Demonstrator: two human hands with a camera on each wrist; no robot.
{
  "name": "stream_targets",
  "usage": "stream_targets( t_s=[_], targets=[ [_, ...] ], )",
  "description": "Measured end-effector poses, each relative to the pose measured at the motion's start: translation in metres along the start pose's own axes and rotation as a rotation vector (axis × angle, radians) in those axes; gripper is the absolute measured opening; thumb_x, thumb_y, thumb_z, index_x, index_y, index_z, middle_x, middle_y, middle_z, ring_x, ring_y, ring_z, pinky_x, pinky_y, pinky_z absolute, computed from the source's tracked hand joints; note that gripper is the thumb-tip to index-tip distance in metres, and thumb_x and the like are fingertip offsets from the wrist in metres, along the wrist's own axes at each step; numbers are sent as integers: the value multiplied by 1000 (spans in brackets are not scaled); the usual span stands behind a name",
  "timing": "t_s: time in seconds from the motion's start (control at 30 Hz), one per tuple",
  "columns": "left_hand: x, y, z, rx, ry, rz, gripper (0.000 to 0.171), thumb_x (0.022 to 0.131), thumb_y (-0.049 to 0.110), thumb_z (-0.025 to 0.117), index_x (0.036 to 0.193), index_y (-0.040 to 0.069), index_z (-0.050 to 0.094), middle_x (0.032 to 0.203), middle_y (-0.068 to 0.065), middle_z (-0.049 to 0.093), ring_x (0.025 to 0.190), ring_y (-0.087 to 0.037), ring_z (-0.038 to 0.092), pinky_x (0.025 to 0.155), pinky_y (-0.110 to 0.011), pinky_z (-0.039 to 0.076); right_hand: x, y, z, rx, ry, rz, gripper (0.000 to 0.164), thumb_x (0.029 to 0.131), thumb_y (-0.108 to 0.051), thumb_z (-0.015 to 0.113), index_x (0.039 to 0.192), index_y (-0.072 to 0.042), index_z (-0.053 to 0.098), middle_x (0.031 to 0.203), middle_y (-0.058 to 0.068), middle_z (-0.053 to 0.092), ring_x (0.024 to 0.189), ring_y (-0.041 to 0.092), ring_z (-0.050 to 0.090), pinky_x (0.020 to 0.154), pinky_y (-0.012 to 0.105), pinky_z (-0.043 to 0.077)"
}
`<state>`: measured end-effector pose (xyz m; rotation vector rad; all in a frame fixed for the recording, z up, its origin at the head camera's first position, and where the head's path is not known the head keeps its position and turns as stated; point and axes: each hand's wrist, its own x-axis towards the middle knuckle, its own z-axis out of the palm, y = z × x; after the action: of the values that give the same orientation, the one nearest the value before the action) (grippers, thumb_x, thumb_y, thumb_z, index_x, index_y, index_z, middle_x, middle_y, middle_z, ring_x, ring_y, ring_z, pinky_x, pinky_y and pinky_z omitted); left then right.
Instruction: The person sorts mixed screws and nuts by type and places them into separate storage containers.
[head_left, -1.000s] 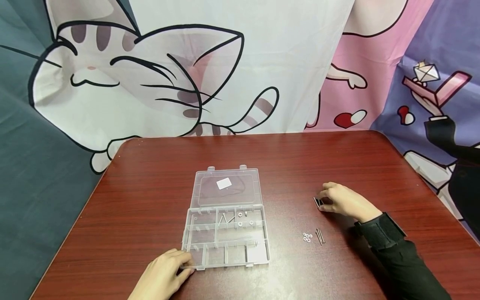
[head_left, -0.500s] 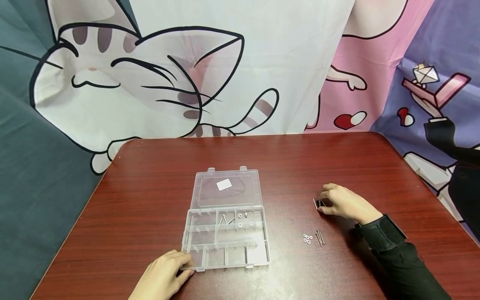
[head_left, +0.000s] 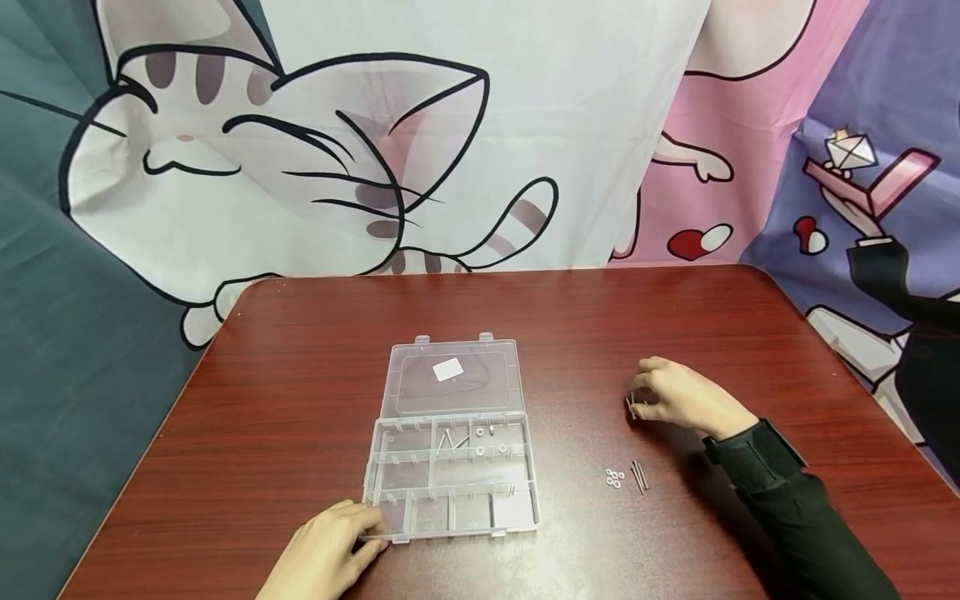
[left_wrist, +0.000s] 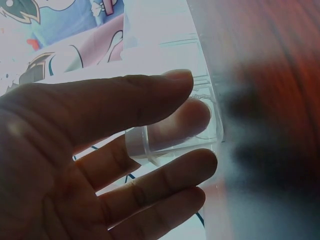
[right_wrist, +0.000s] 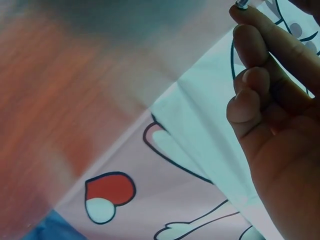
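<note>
A clear compartment box [head_left: 486,492] lies open on the table, lid folded back. My left hand [head_left: 326,546] holds its near-left corner; in the left wrist view the thumb and index finger [left_wrist: 185,122] lie on either side of the clear wall. To the right of the box, my right hand [head_left: 678,400] pinches small metal screws [head_left: 631,406] close over the table. One silver end [right_wrist: 242,4] shows at a fingertip in the right wrist view; the rest is cut off. Nearer me lie several long screws [head_left: 640,476] beside several small rings like nuts [head_left: 615,477].
Inside the box, two screws [head_left: 453,439] lie in an upper compartment, with several nut-like rings [head_left: 480,451] right of them. A white label [head_left: 447,369] shows on the lid. A printed cloth [head_left: 585,125] hangs behind the table [head_left: 300,358].
My right hand has lifted slightly, and the screws at its fingertips have shifted with it. My left hand stays at the box corner.
</note>
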<state>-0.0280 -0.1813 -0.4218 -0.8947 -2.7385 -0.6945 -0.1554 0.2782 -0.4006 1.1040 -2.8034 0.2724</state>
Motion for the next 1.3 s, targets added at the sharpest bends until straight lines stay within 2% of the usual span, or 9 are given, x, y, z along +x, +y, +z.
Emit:
stream_targets(
  t_s=[0.17, 0.4, 0.7, 0.93, 1.3],
  targets=[
    [0, 0, 0, 0, -6, -5, 32, 66, 11, 77, 68, 27, 50, 69, 22, 43, 64, 1, 40, 50, -22, 36, 11, -5, -1, -19, -18, -5, 17, 67, -18, 74, 74, -6, 65, 69, -2, 41, 58, 9, 36, 53, 25, 36],
    [0, 0, 0, 3, -7, -3, 33, 66, 10, 77, 67, 26, 48, 69, 22, 43, 63, 1, 40, 50, -22, 36, 25, -10, -6, -25, -45, -12, 18, 69, -20, 74, 78, -6, 66, 72, 0, 43, 61, 10, 40, 55, 27, 40],
    [-1, 0, 0, 5, -7, -4, 34, 65, 11, 77, 67, 27, 47, 69, 21, 42, 63, 1, 38, 49, -22, 34, 45, -20, -10, -57, -2, -90, 18, 70, -21, 73, 76, -6, 65, 70, 0, 43, 63, 13, 40, 57, 27, 40],
    [-1, 1, -1, 8, 11, 3, 35, 63, 10, 78, 67, 27, 46, 68, 22, 41, 63, 1, 38, 50, -21, 34, 61, -29, -12, -45, 15, -118, 18, 69, -19, 73, 77, -5, 66, 71, 0, 44, 65, 14, 43, 58, 28, 41],
    [-1, -1, -1, 3, 2, 11, 34, 65, 10, 77, 67, 26, 47, 68, 21, 41, 62, 1, 38, 50, -21, 34, 85, -45, -9, -35, 65, -167, 17, 70, -21, 72, 77, -6, 66, 72, 0, 44, 66, 15, 45, 61, 28, 43]
  ],
)
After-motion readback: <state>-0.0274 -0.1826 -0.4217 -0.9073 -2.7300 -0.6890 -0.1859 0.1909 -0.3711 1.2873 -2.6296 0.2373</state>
